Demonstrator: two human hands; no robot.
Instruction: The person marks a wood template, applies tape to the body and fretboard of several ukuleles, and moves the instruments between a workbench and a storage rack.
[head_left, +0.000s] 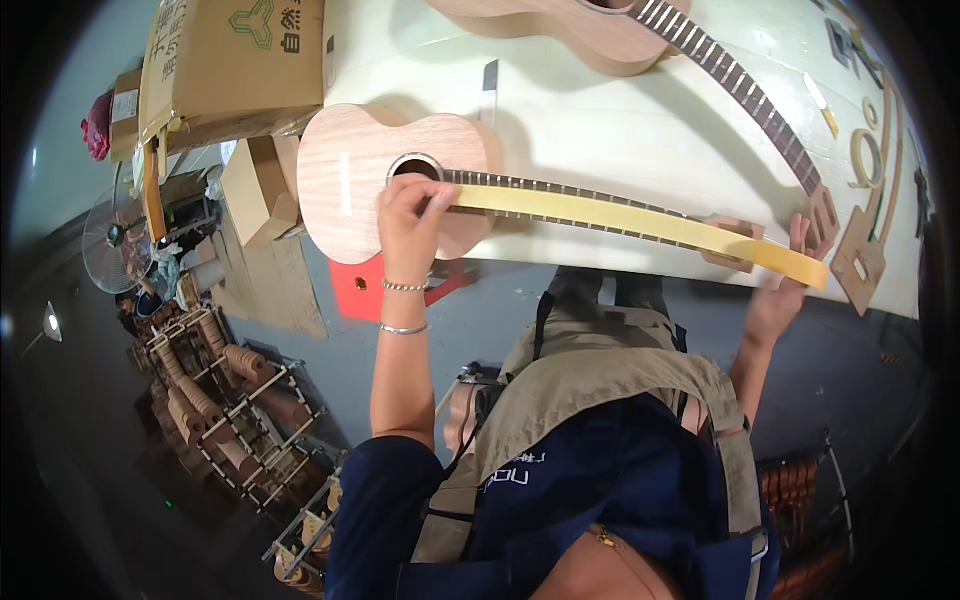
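tape (600, 212) spans left hand (411, 212) to right hand (776, 304)

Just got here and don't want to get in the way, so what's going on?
A person is stretching a yellow tape strip along the neck of an unwrapped wooden guitar on the table. The left hand pinches one end by the sound hole; the right hand is at the other, its grip partly hidden. Another guitar lies farther back.
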